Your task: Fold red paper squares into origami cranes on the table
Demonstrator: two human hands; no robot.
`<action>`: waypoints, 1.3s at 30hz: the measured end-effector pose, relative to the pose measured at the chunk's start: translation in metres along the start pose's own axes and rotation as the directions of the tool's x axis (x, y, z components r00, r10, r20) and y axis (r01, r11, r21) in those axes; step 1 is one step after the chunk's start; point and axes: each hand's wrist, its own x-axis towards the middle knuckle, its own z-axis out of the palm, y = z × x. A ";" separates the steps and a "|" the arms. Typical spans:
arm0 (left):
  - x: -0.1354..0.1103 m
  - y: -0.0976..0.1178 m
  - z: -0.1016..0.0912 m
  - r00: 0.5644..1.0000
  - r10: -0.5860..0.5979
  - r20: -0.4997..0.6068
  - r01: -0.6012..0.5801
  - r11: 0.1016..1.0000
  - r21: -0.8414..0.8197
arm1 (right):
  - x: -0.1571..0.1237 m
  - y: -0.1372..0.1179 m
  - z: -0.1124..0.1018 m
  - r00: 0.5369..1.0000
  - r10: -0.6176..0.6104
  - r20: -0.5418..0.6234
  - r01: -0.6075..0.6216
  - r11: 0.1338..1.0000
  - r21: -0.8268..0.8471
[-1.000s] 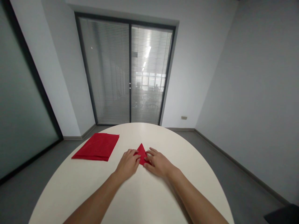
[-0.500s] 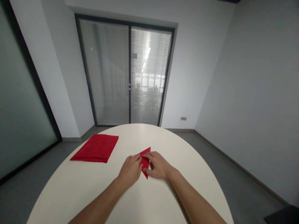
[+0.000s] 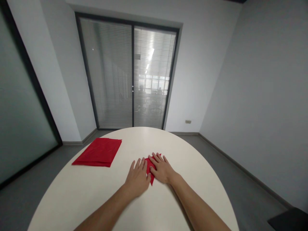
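Observation:
A small folded piece of red cloth or paper (image 3: 149, 164) lies on the table between my hands, with pointed corners showing at its top right and bottom. My left hand (image 3: 137, 179) rests flat at its left edge, fingers spread and thumb reaching toward it. Over its right part lies my right hand (image 3: 163, 170), palm down with the fingers spread, hiding much of that side. Both hands touch the piece without gripping it. To the left is a stack of larger red sheets (image 3: 98, 152), apart from my hands.
The round white table (image 3: 192, 199) has its curved edge on the far side and at both flanks. Beyond it stands a dark-framed glass door with blinds (image 3: 110, 80). A dark object (image 3: 291, 219) shows at the bottom right, off the table.
My fingers have gone from pinching and bent on the small red piece to spread flat. The right hand now covers more of its right side. The red stack has stayed put.

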 end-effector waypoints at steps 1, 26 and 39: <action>0.000 0.001 0.000 1.000 -0.015 -0.005 0.015 1.000 0.008 | -0.001 -0.001 0.000 1.000 0.015 -0.009 -0.015 1.000 -0.001; 0.002 -0.032 -0.043 0.938 0.097 0.334 -0.077 0.994 -0.073 | -0.013 0.008 -0.013 0.998 0.011 0.058 -0.015 0.997 0.074; 0.000 -0.035 -0.053 0.939 0.255 0.232 -0.217 0.960 -0.175 | -0.014 0.007 -0.010 1.000 0.012 0.014 -0.013 0.999 0.043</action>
